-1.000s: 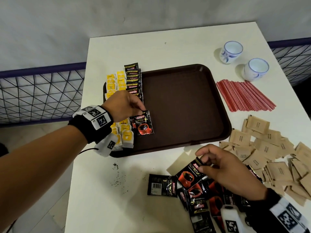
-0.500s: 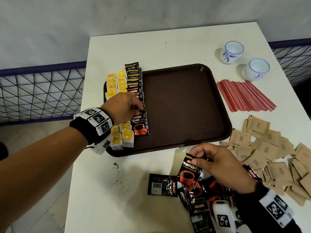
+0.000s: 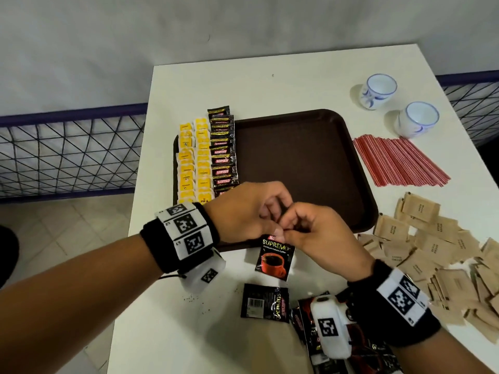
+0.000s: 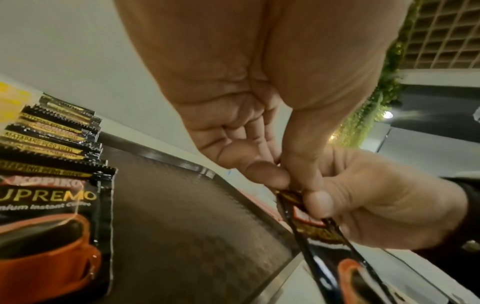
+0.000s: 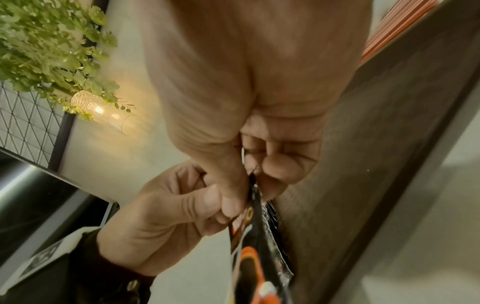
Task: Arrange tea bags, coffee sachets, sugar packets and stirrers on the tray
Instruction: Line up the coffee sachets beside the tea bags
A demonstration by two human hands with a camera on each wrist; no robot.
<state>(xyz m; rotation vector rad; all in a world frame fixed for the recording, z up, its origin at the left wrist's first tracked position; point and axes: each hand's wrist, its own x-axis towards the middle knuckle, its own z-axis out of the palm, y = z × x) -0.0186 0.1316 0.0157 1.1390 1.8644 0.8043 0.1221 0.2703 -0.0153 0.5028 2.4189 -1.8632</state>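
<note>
A single coffee sachet [image 3: 275,257] hung by its top edge over the near rim of the brown tray [image 3: 297,163], its long axis running toward the person and its printed face up, the cup picture at the lower end. Both hands had hold of that top edge. The left hand [image 3: 243,211] pinched it between thumb and curled forefinger, the other fingers [image 4: 259,131] folded loosely into the palm. The right hand [image 3: 318,230] pinched the same edge just beside it, thumb pressed on the front of the sachet and fingers [image 5: 283,164] curled behind. The two thumbs were touching or very nearly so.

On the tray's left side lay two columns of yellow tea bags [image 3: 194,163], and just right of them a column of coffee sachets [image 3: 222,152] overlapped like shingles, logos readable from the near side. The rest of the tray floor was bare.

On the white surface [image 3: 270,85], a loose pile of coffee sachets [image 3: 266,303] lay near the right wrist, one of them back side up with its barcode showing. Brown sugar packets [image 3: 432,249] were scattered at the right. Red stirrers [image 3: 399,160] lay side by side in a flat band just right of the tray, pointing diagonally away to the left. Two white and blue cups [image 3: 378,90] stood beyond them.
</note>
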